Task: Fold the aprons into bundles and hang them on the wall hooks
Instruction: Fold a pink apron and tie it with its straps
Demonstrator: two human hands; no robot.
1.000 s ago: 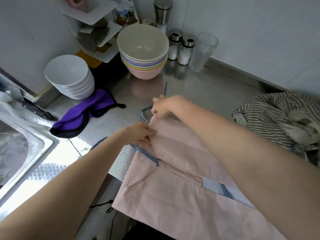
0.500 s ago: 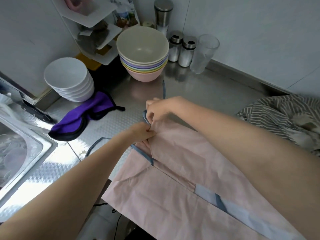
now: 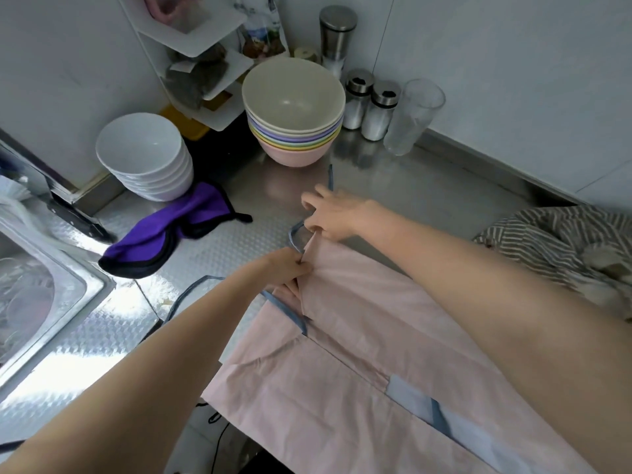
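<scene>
On the steel counter (image 3: 427, 200) the pink apron (image 3: 359, 336) lies folded lengthwise, its bottom hanging off the front edge. Left hand (image 3: 290, 265) pinches the top fold; right hand (image 3: 333, 217) has fingers spread, looks like it's touching the blue strap (image 3: 294, 238), hard to tell. Still folding, I'd say; next comes tucking straps and rolling. Striped apron (image 3: 561, 244) waits at right.
</scene>
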